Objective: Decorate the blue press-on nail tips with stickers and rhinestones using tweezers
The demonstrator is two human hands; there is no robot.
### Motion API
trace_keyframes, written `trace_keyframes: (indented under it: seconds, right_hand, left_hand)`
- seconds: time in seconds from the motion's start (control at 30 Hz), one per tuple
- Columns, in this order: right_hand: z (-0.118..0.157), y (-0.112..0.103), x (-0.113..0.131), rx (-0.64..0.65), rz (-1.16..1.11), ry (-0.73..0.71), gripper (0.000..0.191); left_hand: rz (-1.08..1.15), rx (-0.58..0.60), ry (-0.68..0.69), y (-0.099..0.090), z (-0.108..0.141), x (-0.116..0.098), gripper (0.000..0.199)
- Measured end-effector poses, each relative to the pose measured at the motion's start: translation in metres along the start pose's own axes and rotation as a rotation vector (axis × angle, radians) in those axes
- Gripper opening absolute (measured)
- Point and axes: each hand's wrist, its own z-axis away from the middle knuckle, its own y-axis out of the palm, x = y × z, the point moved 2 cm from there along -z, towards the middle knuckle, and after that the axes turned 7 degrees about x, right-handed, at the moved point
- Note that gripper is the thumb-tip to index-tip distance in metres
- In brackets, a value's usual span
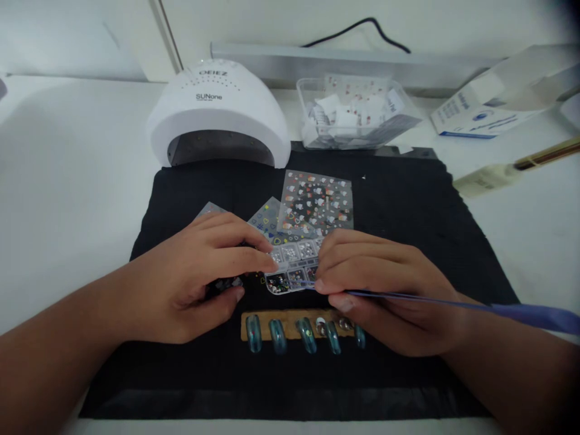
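My right hand (389, 290) is closed around slim blue-purple tweezers (512, 311). Their tip reaches into a front compartment of a clear divided case (296, 278) that holds small shiny rhinestones. On the case's left edge rest the index and middle fingertips of my left hand (199, 275); its thumb is held apart, lower down. In front of the case lies a wooden strip (267, 324) bearing several glossy teal false nails (277, 336), some with small decorations. My right hand partly covers the strip's right end and the case's right side.
Nail sticker sheets (317, 199) lie behind the case on a black mat (399, 199). At the back stand a white nail lamp (222, 109) and a clear plastic bin (357, 136) of packets. A white box (475, 109) and a small bottle (487, 179) are on the right.
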Motion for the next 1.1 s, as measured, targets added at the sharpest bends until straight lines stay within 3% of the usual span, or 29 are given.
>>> trace_keyframes:
  seconds: [1.1]
  right_hand:
    - [-0.0015,-0.0006,0.0,0.03,0.001,-0.024,0.008]
  left_hand:
    - [-0.012,-0.023,0.023,0.0018,0.0008,0.0014,0.036]
